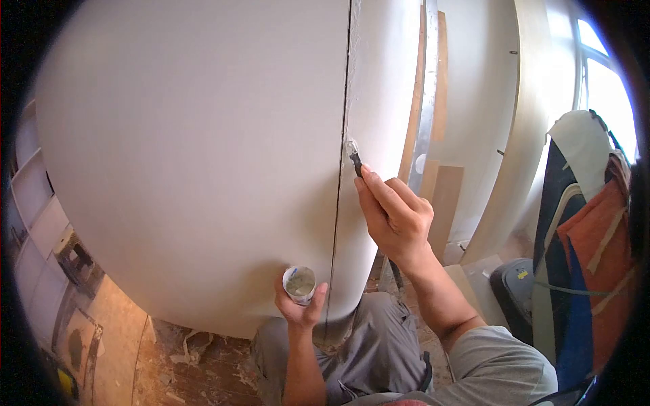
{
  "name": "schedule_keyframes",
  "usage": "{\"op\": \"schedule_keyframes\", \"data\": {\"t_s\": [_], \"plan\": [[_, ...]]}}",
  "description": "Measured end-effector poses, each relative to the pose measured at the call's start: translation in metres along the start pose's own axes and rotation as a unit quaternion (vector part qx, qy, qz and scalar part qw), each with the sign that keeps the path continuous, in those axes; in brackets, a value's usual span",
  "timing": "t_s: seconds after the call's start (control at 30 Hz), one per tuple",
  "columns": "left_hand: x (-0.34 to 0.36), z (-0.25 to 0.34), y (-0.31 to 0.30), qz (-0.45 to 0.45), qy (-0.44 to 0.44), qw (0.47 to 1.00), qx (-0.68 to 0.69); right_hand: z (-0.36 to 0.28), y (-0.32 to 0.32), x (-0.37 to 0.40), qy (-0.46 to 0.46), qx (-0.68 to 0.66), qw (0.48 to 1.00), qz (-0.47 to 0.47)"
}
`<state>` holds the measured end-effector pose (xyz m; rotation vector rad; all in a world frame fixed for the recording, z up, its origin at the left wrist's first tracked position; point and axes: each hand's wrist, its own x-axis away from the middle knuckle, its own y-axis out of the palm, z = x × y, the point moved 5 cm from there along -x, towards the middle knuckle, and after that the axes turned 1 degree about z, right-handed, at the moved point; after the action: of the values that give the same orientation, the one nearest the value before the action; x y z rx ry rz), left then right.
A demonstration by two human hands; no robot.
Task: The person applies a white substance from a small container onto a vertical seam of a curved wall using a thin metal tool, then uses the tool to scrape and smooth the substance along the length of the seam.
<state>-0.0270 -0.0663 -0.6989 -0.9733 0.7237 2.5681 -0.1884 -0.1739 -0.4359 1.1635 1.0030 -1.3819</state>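
My right hand (399,215) is closed around the dark handle of a small putty knife (355,160), whose tip is coated with whitish paste. That tip rests at the long dark vertical seam (339,196) in a large white panel (203,149). A rough streak of whitish paste (353,61) runs along the right side of the seam above the tip. Lower down, my left hand (298,312) grips a small cup (300,283) from below, its fingers around the sides. Pale paste shows inside the cup, which is tilted with its mouth towards me.
My knees (365,345) are close to the panel's bottom edge. Scraps lie on the brown floor (203,362). To the right are a metal strip (425,88), boards (447,203), a dark case (514,287) and draped orange cloth (596,230). Shelving (40,203) stands at left.
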Motion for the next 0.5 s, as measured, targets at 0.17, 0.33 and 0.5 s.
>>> {"op": "schedule_keyframes", "data": {"t_s": [0.17, 0.33, 0.5], "plan": [[-0.004, 0.007, 0.003, 0.001, 0.013, 1.0, 0.003, 0.022, -0.01, 0.002, 0.034, -0.079, 0.995, -0.049], [-0.003, 0.008, 0.004, -0.003, -0.008, 1.0, 0.029, 0.046, -0.016, 0.003, 0.072, -0.181, 0.968, -0.158], [-0.004, 0.006, 0.003, -0.009, 0.007, 1.0, 0.023, 0.044, -0.019, -0.004, 0.012, -0.152, 0.97, -0.19]]}}
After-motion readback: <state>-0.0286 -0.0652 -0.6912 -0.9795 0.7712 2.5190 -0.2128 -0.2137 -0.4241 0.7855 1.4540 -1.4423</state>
